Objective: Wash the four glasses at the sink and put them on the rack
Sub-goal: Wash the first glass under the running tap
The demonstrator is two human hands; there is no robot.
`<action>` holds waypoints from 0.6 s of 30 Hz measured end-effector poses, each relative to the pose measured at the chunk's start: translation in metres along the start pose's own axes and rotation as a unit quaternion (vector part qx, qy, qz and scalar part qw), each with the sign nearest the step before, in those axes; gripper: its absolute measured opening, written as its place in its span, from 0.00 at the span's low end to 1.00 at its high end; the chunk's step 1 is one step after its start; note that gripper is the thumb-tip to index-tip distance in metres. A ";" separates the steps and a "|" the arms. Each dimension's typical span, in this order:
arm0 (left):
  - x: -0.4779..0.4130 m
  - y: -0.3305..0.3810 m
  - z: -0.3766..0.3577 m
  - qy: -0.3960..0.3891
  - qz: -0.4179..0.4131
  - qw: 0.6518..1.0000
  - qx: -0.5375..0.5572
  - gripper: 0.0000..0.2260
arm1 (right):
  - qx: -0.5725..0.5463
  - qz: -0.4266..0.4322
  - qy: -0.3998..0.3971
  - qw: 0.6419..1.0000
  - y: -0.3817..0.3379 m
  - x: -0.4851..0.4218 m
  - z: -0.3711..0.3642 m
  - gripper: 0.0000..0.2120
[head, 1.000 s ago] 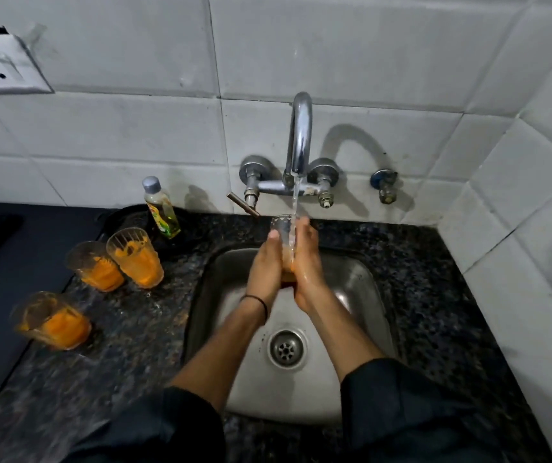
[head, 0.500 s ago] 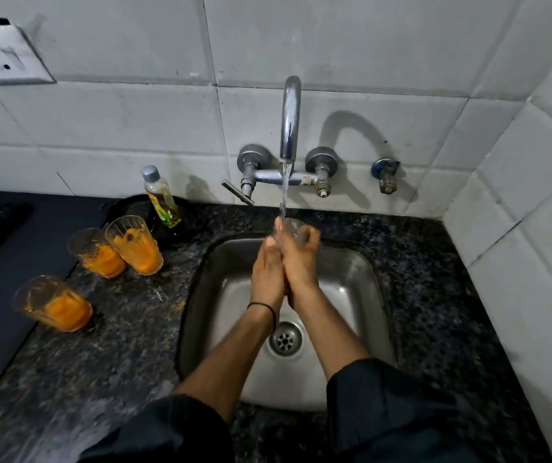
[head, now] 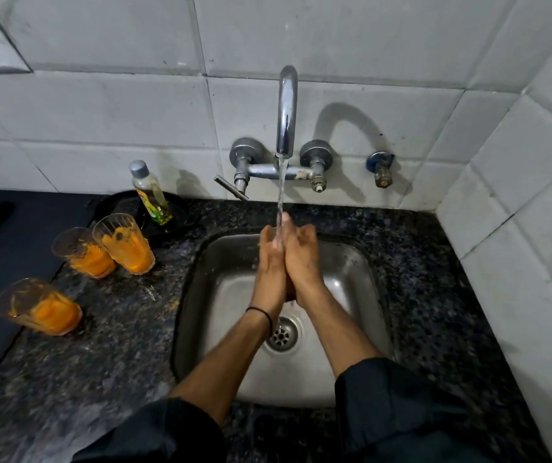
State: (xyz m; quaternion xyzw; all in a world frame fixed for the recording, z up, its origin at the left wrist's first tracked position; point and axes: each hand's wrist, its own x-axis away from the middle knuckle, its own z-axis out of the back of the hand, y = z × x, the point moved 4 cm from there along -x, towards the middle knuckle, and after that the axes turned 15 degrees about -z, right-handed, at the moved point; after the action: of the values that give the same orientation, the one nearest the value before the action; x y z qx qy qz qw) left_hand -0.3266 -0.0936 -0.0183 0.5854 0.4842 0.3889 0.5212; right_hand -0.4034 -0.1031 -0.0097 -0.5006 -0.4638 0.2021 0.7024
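Over the steel sink point(head: 351, 262) my left hand point(head: 269, 262) and my right hand point(head: 303, 259) are pressed together around one glass point(head: 270, 232). Only a bit of its rim shows between my fingertips. Water from the tap point(head: 286, 108) runs onto my fingers and the glass. On the counter to the left stand three more glasses smeared with orange residue: one point(head: 124, 243) nearest the sink, one point(head: 84, 252) beside it, and one point(head: 39, 307) further forward left. No rack is in view.
A small bottle of liquid point(head: 152, 195) stands on a black dish behind the glasses. The speckled granite counter point(head: 418, 262) surrounds the sink. A dark surface point(head: 0, 262) lies at the far left. Tiled walls close in behind and on the right.
My hands have sunk a little lower over the sink and closed more tightly round the glass, which they hide more than before. The three glasses on the counter have not moved.
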 end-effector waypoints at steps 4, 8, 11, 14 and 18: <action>-0.003 0.006 0.006 -0.011 0.146 0.985 0.092 0.26 | -0.023 -0.096 -0.056 0.994 0.005 -0.002 -0.001 0.33; -0.016 0.004 0.020 0.070 0.227 0.967 0.095 0.32 | 0.010 0.019 -0.082 0.996 0.011 0.012 -0.011 0.19; -0.017 0.001 0.021 0.107 0.149 0.982 0.050 0.28 | 0.049 0.106 -0.028 0.993 0.007 0.020 -0.017 0.12; -0.007 0.002 0.018 0.041 0.007 0.998 -0.047 0.22 | 0.021 0.075 0.048 0.996 -0.005 0.014 -0.010 0.15; -0.001 0.009 0.016 0.000 0.040 0.998 0.057 0.27 | -0.052 -0.037 -0.016 0.998 -0.010 0.003 -0.008 0.25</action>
State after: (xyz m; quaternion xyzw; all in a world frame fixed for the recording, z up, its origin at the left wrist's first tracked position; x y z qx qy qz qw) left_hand -0.3104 -0.0980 -0.0121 0.6332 0.4820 0.3811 0.4705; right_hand -0.3974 -0.1091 0.0003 -0.5157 -0.5032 0.1593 0.6748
